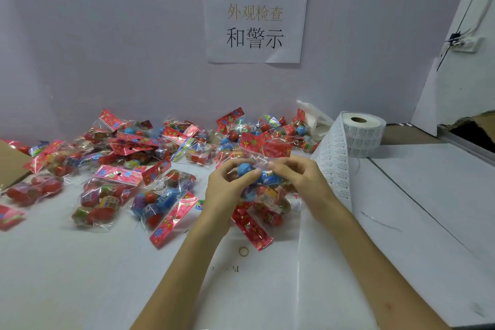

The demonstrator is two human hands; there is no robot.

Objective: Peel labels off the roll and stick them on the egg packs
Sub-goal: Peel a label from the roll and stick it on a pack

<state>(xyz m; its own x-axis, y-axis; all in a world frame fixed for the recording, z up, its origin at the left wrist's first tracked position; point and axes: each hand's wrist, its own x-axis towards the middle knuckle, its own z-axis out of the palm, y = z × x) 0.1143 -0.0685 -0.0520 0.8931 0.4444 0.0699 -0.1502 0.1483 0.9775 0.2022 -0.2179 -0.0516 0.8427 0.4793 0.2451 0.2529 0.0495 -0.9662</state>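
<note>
- My left hand (227, 187) and right hand (297, 174) both pinch one egg pack (265, 193) at mid-desk, curled onto its cellophane.
- I cannot tell whether a label is being pressed on, or which packs carry one; I judge most of the pile (150, 147) is left.
- The label roll (363, 132) stands at right, its strip (334, 166) trailing behind my right wrist.
- White desk (80, 276), pale wall, a taped paper sign (254, 21).

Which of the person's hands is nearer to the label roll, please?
Right. The right hand is beside the strip of the label roll; the left hand, farther left, shares its egg pack.
</note>
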